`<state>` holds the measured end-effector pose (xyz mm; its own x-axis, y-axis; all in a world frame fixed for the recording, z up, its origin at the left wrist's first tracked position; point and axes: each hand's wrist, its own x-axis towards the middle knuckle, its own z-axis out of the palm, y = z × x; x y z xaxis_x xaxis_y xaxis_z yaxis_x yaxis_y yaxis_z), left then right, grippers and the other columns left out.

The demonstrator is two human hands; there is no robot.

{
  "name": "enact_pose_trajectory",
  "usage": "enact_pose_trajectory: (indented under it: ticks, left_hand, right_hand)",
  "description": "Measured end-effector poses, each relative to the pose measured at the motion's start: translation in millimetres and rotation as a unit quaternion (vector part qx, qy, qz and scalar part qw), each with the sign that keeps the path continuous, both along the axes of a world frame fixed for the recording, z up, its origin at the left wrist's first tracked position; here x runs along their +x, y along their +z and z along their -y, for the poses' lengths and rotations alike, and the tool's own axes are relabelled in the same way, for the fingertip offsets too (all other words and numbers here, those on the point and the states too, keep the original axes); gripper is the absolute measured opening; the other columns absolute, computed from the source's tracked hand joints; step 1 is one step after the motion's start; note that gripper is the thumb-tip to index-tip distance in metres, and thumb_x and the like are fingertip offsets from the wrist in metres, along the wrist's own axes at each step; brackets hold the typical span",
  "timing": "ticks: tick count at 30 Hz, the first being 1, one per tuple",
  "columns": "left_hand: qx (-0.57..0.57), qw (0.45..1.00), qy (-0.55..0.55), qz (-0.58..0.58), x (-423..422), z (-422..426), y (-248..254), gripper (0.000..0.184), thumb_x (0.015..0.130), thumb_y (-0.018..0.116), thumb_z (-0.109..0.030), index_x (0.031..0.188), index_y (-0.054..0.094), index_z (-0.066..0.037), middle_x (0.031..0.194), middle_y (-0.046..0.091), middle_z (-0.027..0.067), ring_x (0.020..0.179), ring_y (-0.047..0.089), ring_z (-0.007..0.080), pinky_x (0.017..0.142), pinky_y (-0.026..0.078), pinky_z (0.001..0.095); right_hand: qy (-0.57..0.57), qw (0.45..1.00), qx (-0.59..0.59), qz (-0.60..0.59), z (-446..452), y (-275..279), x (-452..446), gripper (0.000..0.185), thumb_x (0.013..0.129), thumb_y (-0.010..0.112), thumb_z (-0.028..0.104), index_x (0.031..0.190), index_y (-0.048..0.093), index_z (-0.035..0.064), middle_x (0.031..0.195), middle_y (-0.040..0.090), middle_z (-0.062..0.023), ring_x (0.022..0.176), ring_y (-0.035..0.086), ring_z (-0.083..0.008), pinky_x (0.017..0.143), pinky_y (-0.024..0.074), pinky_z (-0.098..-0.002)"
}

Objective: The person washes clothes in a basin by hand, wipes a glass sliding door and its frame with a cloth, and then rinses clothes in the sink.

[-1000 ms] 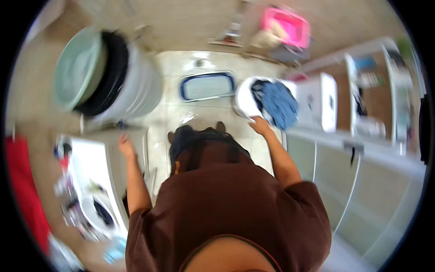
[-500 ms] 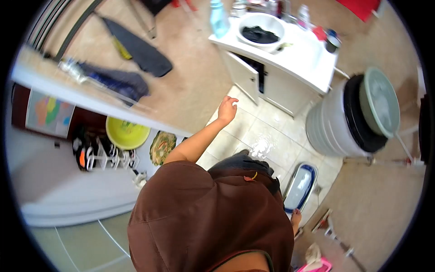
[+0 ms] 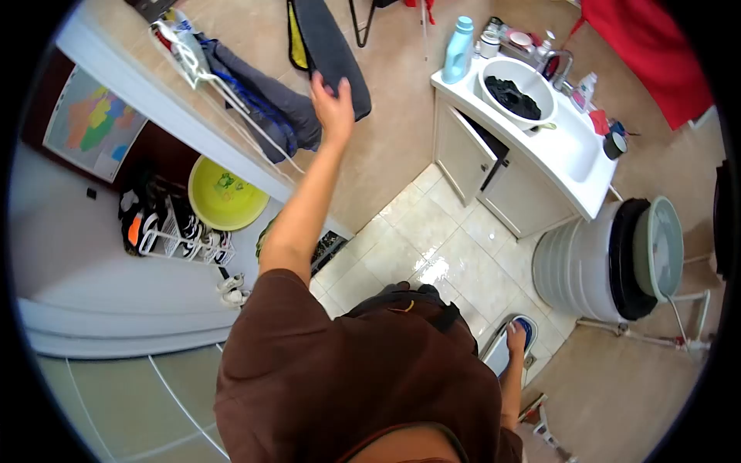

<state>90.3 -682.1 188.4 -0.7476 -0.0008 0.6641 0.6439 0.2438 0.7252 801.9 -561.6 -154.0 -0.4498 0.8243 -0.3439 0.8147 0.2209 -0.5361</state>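
My left hand (image 3: 333, 109) is raised with its fingers apart and holds nothing. In the view it overlaps the edge of a long dark grey hanging item (image 3: 337, 54) with a yellow strip; whether they touch I cannot tell. Just left of the hand hang grey and blue clothes (image 3: 258, 96) and white cords (image 3: 185, 58). Low on the right, my right hand (image 3: 516, 339) appears over a white basin with a blue inside (image 3: 528, 328). Its fingers are small and partly hidden, so any grip on the basin cannot be made out.
A white sink cabinet (image 3: 463, 158) has one door ajar. On it stand a white bowl (image 3: 494, 73) with dark cloth and a light blue bottle (image 3: 458, 50). A large barrel (image 3: 567, 258) carries a green basin (image 3: 656, 247). The tiled floor (image 3: 432, 270) looks wet.
My left hand has risen and moved left, from in front of the cabinet to the hanging items. My right hand and forearm show more, now over the basin. The view has shifted.
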Motion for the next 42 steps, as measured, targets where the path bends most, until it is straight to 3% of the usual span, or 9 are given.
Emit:
enact_pose_trajectory:
  ticks: [3,6,8,11,21,29,37,39,42]
  left_hand:
    - [-0.04,0.981,0.086,-0.171,-45,-23,75,0.081,0.083,0.067,-0.036,0.14,0.03,0.009,0.141,0.037,0.0298,0.131,0.036,0.0416,0.11,0.027,0.0461]
    - [-0.019,0.997,0.06,-0.043,-73,-34,129,0.082,0.08,0.069,-0.036,0.142,0.031,0.003,0.127,0.053,0.0296,0.114,0.053,0.0452,0.099,0.04,0.0474]
    - [-0.014,0.993,0.053,-0.104,-84,-37,155,0.063,0.082,0.066,-0.033,0.136,0.043,-0.008,0.11,0.064,0.0242,0.099,0.062,0.0435,0.088,0.046,0.0473]
    - [0.062,0.99,0.015,-0.122,-76,-40,183,0.039,0.086,0.063,-0.031,0.112,0.064,-0.002,0.099,0.069,0.019,0.093,0.065,0.0361,0.085,0.048,0.0409]
    - [0.064,0.991,-0.042,-0.106,-66,-20,131,0.051,0.091,0.055,-0.025,0.131,0.048,0.006,0.121,0.058,0.0291,0.112,0.057,0.0421,0.097,0.043,0.0424]
    - [-0.035,0.959,0.064,-0.273,2,82,126,0.048,0.081,0.066,-0.009,0.127,0.054,-0.002,0.129,0.046,0.017,0.122,0.042,0.0329,0.103,0.033,0.0425]
    - [-0.061,0.946,0.085,-0.307,28,145,181,0.038,0.084,0.066,-0.012,0.12,0.061,-0.003,0.129,0.053,0.0162,0.119,0.05,0.0336,0.102,0.038,0.0413]
    - [-0.098,0.941,0.111,-0.305,23,158,193,0.039,0.084,0.067,-0.013,0.121,0.061,-0.004,0.13,0.052,0.0155,0.121,0.049,0.0332,0.102,0.038,0.041]
    - [-0.136,0.929,0.153,-0.307,19,173,213,0.042,0.082,0.07,-0.017,0.122,0.061,-0.007,0.132,0.051,0.0148,0.117,0.051,0.0334,0.098,0.041,0.0412]
  right_hand:
    - [0.014,0.999,0.032,-0.024,-5,8,-73,0.044,0.085,0.061,0.033,0.117,0.063,0.0025,0.116,0.062,-0.0224,0.111,0.057,-0.0367,0.097,0.0435,-0.0413]
    - [0.05,0.996,0.024,-0.065,-3,39,-140,0.044,0.086,0.063,0.029,0.121,0.061,0.0032,0.116,0.062,-0.0223,0.105,0.061,-0.0354,0.092,0.0478,-0.0399]
    - [0.053,0.996,-0.009,-0.07,5,68,-175,0.043,0.085,0.064,0.028,0.12,0.061,0.0034,0.116,0.062,-0.0221,0.1,0.063,-0.0348,0.089,0.0496,-0.0402]
    - [0.082,0.995,-0.027,-0.05,5,93,-195,0.042,0.084,0.064,0.029,0.118,0.063,0.0036,0.118,0.061,-0.0224,0.096,0.064,-0.0348,0.089,0.049,-0.0412]
    - [0.133,0.99,-0.026,0.029,-16,68,-161,0.046,0.083,0.065,0.033,0.118,0.062,0.004,0.118,0.062,-0.0225,0.112,0.058,-0.0364,0.096,0.0455,-0.0409]
    - [0.211,0.977,-0.001,0.03,-45,108,-239,0.045,0.085,0.065,0.032,0.12,0.061,0.0036,0.113,0.064,-0.0223,0.107,0.062,-0.0349,0.092,0.0479,-0.0415]
    - [0.487,0.814,0.072,-0.308,58,402,-544,0.049,0.089,0.059,0.016,0.136,0.046,0.0118,0.132,0.052,-0.0168,0.12,0.051,-0.0356,0.101,0.0418,-0.0385]
    - [0.514,0.729,0.13,-0.433,87,434,-605,0.054,0.088,0.06,0.016,0.139,0.043,0.0123,0.134,0.05,-0.0164,0.122,0.049,-0.0349,0.102,0.0405,-0.0388]
    - [0.455,0.721,0.166,-0.496,133,477,-664,0.062,0.086,0.063,0.019,0.141,0.037,0.0083,0.136,0.047,-0.0199,0.125,0.046,-0.0355,0.104,0.0378,-0.0397]
